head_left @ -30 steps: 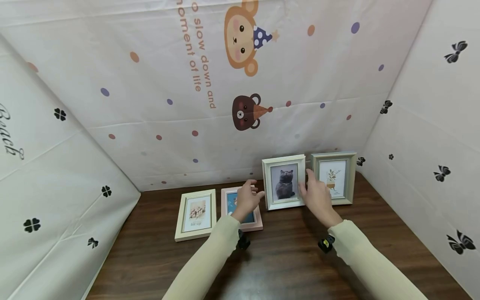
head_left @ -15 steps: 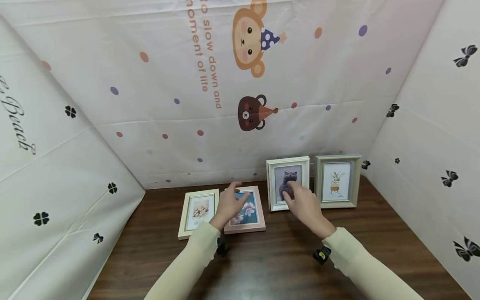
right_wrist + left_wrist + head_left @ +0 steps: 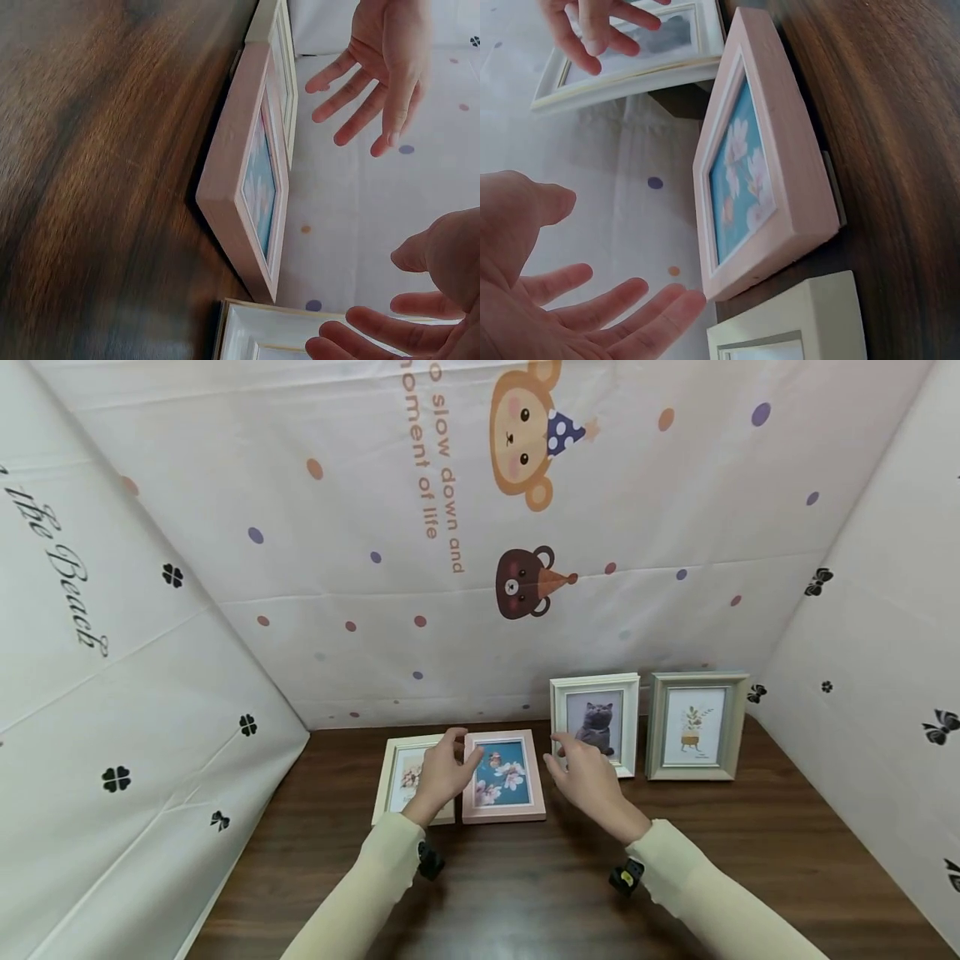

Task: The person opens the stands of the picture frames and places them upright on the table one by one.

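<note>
My left hand (image 3: 442, 774) is wide and empty, its fingers loosely spread above the seam between two photo frames on the dark wooden table (image 3: 525, 902). The pink photo frame (image 3: 504, 777), with pale blossoms on blue, lies face up just right of that hand, between my two hands. To its left, just beside it, lies the cream photo frame (image 3: 399, 781), partly hidden by my hand and wrist. My right hand (image 3: 588, 774) is wide and empty too, thumb apart from the fingers, in front of the white photo frame (image 3: 600, 718) with a grey cat, which stands near the far wall (image 3: 450, 652). Right of it, close by, stands the grey-green photo frame (image 3: 697, 727) showing a potted plant. Cream sleeves (image 3: 360, 885) cover my forearms.
</note>
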`<state>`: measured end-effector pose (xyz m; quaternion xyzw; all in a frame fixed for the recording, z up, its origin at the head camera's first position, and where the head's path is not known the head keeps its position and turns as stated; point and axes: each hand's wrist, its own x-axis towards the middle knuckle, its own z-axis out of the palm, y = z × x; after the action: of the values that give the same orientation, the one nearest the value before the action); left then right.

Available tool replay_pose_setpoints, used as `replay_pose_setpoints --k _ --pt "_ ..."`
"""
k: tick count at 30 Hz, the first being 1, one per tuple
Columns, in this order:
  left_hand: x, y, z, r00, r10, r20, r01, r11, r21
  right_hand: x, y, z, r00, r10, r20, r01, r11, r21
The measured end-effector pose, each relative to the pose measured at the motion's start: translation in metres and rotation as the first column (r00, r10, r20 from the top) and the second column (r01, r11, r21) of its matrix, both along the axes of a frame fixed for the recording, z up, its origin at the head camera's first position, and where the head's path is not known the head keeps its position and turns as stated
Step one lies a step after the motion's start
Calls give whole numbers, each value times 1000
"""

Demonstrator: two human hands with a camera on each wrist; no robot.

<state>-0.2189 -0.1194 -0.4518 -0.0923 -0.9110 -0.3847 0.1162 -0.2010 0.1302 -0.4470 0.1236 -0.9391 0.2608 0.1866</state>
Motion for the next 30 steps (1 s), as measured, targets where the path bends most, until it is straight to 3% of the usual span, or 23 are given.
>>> replay_pose_setpoints --k 14,20,24,30 --pt "-3 -3 -7 989 23 147 -16 999 -50 -5 -15 -7 996 -5 86 3 1000 14" --pt "-9 2 -6 968 51 245 -21 992 -126 -10 -23 -13 975 -41 220 23 996 86" --pt "-17 5 -7 954 61 292 -26 992 -125 -13 -29 -15 952 -75 298 35 990 136" --pt "-25 6 -4 917 79 391 -30 991 -129 -15 -36 -18 921 -92 379 43 990 135"
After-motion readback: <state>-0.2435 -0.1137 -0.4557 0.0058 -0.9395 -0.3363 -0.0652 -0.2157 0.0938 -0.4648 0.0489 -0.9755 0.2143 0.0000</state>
